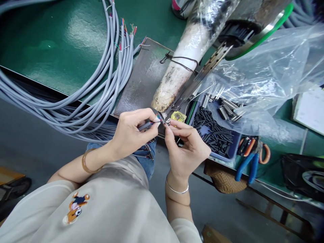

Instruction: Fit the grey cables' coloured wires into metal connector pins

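My left hand (138,130) is closed, pinching the stripped end of a grey cable (144,126) whose thin coloured wires (159,116) meet a small metal multi-pin connector (163,115). Opposite it, my right hand (186,143) pinches a thin silvery wire (186,108) between thumb and forefinger, close to the connector. Fingers partly hide where wires and connector touch. Just above both hands is the lower end of a soldering iron (199,76) with a perforated metal barrel, pointing down. A yellow pad (178,116) lies beside my right fingertips.
A plastic-wrapped tube (174,77) slants down over a dark metal plate (141,81). Left, a bundle of grey cables (101,84) hangs over the table edge. Right are a blue tray (234,148) of black sleeves (212,131), metal connectors (229,109), clear plastic (268,74) and blue-handled pliers (249,165).
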Tool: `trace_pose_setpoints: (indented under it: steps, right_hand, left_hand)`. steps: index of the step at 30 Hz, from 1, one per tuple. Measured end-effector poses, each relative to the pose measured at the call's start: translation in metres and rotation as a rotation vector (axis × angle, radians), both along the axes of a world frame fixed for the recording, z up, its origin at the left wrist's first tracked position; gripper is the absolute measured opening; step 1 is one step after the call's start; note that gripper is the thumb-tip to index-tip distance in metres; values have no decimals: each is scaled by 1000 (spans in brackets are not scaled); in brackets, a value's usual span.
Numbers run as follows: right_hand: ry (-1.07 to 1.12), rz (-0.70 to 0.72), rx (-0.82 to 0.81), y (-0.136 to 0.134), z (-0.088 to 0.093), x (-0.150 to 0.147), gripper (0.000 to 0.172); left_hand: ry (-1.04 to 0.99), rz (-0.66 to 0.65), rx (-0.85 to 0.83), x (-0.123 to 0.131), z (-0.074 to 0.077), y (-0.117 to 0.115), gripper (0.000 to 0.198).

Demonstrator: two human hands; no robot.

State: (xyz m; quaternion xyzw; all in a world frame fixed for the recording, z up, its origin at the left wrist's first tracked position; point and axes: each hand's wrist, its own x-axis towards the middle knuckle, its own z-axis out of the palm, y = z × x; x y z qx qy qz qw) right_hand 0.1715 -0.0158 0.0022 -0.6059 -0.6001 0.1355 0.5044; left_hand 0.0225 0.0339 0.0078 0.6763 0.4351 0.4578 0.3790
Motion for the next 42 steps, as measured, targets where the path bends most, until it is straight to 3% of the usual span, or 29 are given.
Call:
trace_pose_setpoints:
  steps: [8,21,30,33,36,40,42]
  right_hand:
    - [-186,-14,111,10,12,-3,12]
    - [-241,20,72,0,12,1,15]
    - [-335,5,100,-7,10,2,14]
    - [-307,7,90,-10,9,2,14]
    - [-241,-16,103,-16,9,6,13]
    - [-87,-113,370,-23,12,12,15]
    - [1,-112,378,-25,14,11,23]
  left_hand:
    - [42,22,135,-2,6,2,7]
    - [83,-42,104,-4,10,1,12]
    - [62,-56,71,-3,3,-4,10]
    - [39,-63,-1,-4,3,-6,7]
    - [-63,-86,-192,-6,2,-8,1]
    - [-232,-133,-456,-9,0,-8,7]
    - [-268,-143,-497,-10,0,-8,7]
